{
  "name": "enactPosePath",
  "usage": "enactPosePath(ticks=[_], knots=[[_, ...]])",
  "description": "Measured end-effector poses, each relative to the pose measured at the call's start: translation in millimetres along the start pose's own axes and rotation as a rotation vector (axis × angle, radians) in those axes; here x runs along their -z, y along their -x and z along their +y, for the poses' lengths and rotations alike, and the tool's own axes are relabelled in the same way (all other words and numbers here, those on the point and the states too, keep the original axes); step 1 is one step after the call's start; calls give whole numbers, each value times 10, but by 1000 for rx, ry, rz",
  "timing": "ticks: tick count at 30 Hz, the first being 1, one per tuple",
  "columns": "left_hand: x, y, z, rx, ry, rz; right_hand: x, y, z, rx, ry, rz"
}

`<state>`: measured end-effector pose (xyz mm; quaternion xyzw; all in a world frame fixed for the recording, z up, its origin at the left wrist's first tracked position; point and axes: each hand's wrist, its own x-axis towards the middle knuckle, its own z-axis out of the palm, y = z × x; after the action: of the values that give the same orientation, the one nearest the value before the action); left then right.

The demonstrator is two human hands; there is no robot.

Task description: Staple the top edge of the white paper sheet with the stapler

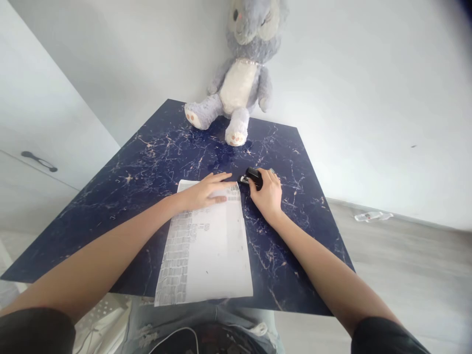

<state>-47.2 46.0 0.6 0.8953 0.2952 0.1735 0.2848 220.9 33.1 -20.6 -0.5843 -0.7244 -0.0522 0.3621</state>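
Note:
A sheet of printed paper (pixel 217 246) lies on the dark blue marbled table, its near edge reaching the table's front. Flat across the paper's top part rests my left hand (pixel 206 191), fingers stretched out to the right. My right hand (pixel 268 191) is wrapped round a black stapler (pixel 254 177) just off the paper's top right corner. The stapler's front end points left toward that corner, close to my left fingertips. Whether its jaw overlaps the corner I cannot tell. Whether the paper is one sheet or several is not clear.
A grey and white plush toy (pixel 239 83) sits at the back of the table (pixel 147 152) against the wall. A white cabinet with a dark handle (pixel 39 161) stands at the left. Clear plastic packaging (pixel 372 216) lies on the floor at the right.

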Motion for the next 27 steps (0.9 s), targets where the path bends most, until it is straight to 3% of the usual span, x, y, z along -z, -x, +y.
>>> enactPosePath(ticks=[5, 7, 9, 12, 14, 18, 20, 23, 27], knots=[[125, -35, -97, -7, 484, 517, 69, -19, 22, -2, 44, 3], [163, -39, -143, -13, 748, 646, 199, -37, -78, 2, 16, 54], [218, -29, -191, 2, 1046, 664, 357, -35, -272, 29, -67, 48], [347, 23, -269, 67, 1389, 654, 512, 49, -691, 29, -251, -159], [449, 80, -329, 90, 1544, 728, 502, 151, -973, 27, -285, -326], [596, 184, -444, 14, 1714, 923, 314, 299, -1347, 119, -224, -499], [616, 199, -468, 3, 1751, 929, 242, 304, -1432, 154, -172, -586], [596, 182, -444, 34, 1789, 836, 233, 273, -1451, 149, -86, -681], [560, 170, -383, 58, 1796, 730, 368, 284, -1199, 75, -18, -684]])
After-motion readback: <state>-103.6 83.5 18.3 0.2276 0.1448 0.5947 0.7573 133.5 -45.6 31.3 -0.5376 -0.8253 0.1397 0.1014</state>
